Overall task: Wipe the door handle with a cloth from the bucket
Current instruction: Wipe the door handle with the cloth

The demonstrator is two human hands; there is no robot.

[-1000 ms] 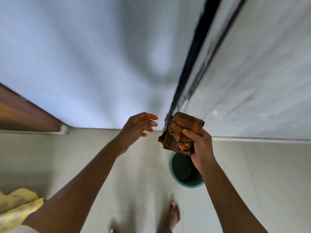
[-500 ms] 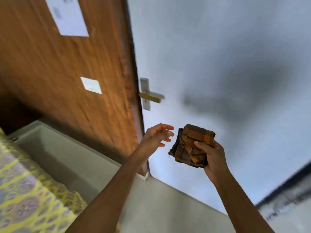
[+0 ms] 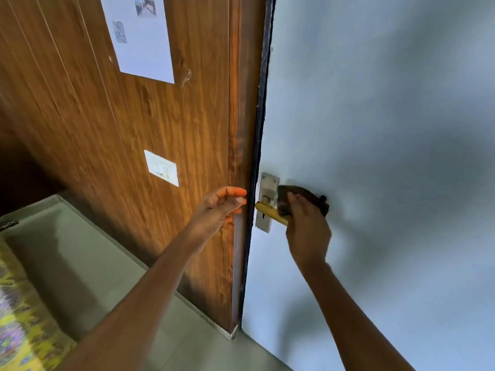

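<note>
At the door edge, centre of the scene: site of work.
Door handle (image 3: pixel 269 210): brass lever on a steel plate (image 3: pixel 266 202), fixed to the pale blue door (image 3: pixel 375 129) just right of its dark edge; keyhole visible below the lever; outer end of the lever hidden under the cloth.
Cloth (image 3: pixel 302 195): dark brown wad, pressed against the far end of the lever and touching the door face behind it; blurred, pattern not readable.
Right hand (image 3: pixel 308 228): laid over the cloth and lever end, fingers (image 3: pixel 293 199) curled round the wad, holding it to the handle.
Left hand (image 3: pixel 222 207): empty, raised just left of the door edge, in front of the wood panel (image 3: pixel 134 156); fingers loosely curled with thumb near the fingertips, pinching nothing, apart from the handle.
Bucket: not in view.
Surroundings: white switch plate (image 3: pixel 161 168) and paper notice (image 3: pixel 142 38) on the panel; grey floor (image 3: pixel 80 263) near left; yellow patterned fabric (image 3: pixel 24 330) at the near left corner.
Progress, done: cloth is out of the bucket and in contact with the handle.
Progress, left: judged at the opening of the wipe; inner part of the lever and the plate are uncovered and probably yet to be rubbed.
</note>
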